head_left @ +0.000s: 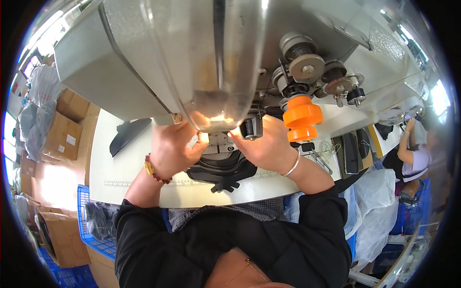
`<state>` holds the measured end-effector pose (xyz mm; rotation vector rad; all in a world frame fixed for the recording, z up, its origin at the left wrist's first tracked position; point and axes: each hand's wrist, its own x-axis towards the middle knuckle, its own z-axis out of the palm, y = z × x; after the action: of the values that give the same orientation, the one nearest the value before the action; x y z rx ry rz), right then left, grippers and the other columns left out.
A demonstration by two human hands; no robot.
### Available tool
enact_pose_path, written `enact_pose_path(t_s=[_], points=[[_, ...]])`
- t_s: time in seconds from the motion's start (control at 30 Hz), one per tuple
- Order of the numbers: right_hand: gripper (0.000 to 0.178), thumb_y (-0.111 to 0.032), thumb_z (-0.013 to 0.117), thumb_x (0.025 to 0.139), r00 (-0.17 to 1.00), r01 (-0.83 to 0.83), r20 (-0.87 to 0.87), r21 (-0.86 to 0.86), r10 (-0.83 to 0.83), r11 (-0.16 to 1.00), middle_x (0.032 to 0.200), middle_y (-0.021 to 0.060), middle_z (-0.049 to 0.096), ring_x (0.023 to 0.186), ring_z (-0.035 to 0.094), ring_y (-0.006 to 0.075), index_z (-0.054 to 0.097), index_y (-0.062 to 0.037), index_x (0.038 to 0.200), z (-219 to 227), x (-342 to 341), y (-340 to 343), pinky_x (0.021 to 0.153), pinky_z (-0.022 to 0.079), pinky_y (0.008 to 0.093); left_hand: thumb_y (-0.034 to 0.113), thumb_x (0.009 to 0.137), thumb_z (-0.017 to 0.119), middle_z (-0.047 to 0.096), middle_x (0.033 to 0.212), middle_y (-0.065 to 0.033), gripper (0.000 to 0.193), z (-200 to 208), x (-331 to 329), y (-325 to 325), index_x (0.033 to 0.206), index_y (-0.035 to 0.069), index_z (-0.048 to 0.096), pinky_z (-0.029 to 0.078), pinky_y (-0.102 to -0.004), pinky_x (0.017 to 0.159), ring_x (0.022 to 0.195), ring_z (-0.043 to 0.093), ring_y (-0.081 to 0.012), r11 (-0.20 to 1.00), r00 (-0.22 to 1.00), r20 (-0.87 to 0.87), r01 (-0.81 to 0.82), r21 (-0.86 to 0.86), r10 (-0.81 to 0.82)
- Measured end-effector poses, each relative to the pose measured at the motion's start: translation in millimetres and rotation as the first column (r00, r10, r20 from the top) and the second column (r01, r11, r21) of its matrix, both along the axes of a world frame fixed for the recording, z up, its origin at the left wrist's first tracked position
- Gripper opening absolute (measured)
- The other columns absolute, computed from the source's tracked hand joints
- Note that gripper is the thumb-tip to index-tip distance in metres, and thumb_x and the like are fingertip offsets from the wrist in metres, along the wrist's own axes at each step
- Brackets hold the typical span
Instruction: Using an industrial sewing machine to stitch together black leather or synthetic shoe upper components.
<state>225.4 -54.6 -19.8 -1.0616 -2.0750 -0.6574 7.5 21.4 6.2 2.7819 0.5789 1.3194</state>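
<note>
My left hand (175, 146) is closed, its fingertips beside the metal plate (220, 147) under the sewing machine (139, 62). A small white item (192, 140) shows at its thumb; I cannot tell whether it is held or worn. On the other side of the plate, my right hand (270, 148) is closed too, thumb toward the needle area. The machine's head and a clear shield (221, 110) hide most fingertips and whatever they pinch. Between my wrists, a stack of black shaped pieces (221, 172) lies on the white table (125, 168), nearest to both hands.
An orange knob (302, 117) and thread tension discs (306, 66) project beside my right hand. Another black piece (128, 135) lies at the table's left. A blue basket (98, 245) and cardboard boxes (62, 137) stand left; a co-worker (415, 158) sits far right.
</note>
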Motion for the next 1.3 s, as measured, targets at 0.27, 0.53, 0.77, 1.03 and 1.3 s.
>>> enact_pose_path(t_s=[0.27,0.53,0.77,1.03,1.3], points=[[0.012,-0.015,0.069,0.079,0.949,0.296,-0.015,-0.297,-0.315,0.908,0.068,0.0062,0.06,0.063,0.061,0.0277,0.06,-0.0072,0.079,52,45,-52,0.051,0.046,0.0375,0.018,0.087,0.067,0.067,0.104,-0.0101,0.022,-82,-29,123,0.107,0.009,0.066,0.05,-0.0349,0.085,0.096,0.063,-0.0236,0.738,0.908,0.395,0.361,-0.571,-0.139],[0.03,-0.016,0.075,0.072,0.858,0.486,0.233,-0.655,-0.457,0.578,0.096,0.0052,0.053,0.091,0.058,0.0243,0.058,-0.0088,0.095,-56,57,-80,0.068,0.049,0.0388,0.021,0.098,0.051,0.062,0.115,-0.008,0.023,-85,-5,157,0.116,0.008,0.059,0.048,-0.0372,0.093,0.107,0.058,-0.0211,0.305,0.679,0.683,0.732,-0.609,-0.269],[0.047,-0.011,0.081,0.063,0.781,0.525,0.014,-0.556,-0.624,0.644,0.099,0.0082,0.053,0.096,0.055,0.0279,0.06,-0.009,0.105,-92,37,-96,0.079,0.048,0.0388,0.009,0.091,0.059,0.064,0.07,-0.0091,0.013,-28,-75,109,0.089,-0.002,0.065,0.052,-0.0291,0.056,0.06,0.061,-0.016,0.684,0.926,0.021,-0.262,-0.681,0.377],[0.043,-0.007,0.08,0.066,0.776,0.486,-0.007,-0.632,-0.631,0.604,0.096,0.0081,0.05,0.091,0.053,0.0284,0.056,-0.0096,0.103,-88,39,-93,0.076,0.046,0.0392,0.005,0.094,0.057,0.059,0.07,-0.0004,0.012,-82,-229,101,0.083,0.001,0.057,0.049,-0.0209,0.05,0.06,0.053,-0.0045,0.447,0.797,-0.115,-0.443,-0.777,0.592],[0.04,-0.005,0.079,0.067,0.782,0.475,-0.042,-0.606,-0.622,0.638,0.093,0.0084,0.049,0.089,0.053,0.0289,0.053,-0.0089,0.096,-90,36,-90,0.074,0.045,0.0397,0.014,0.083,0.067,0.067,0.084,-0.0186,0.015,-131,-253,132,0.092,0.002,0.068,0.051,-0.0422,0.075,0.081,0.065,-0.0348,0.532,0.697,-0.303,-0.701,-0.474,0.649]])
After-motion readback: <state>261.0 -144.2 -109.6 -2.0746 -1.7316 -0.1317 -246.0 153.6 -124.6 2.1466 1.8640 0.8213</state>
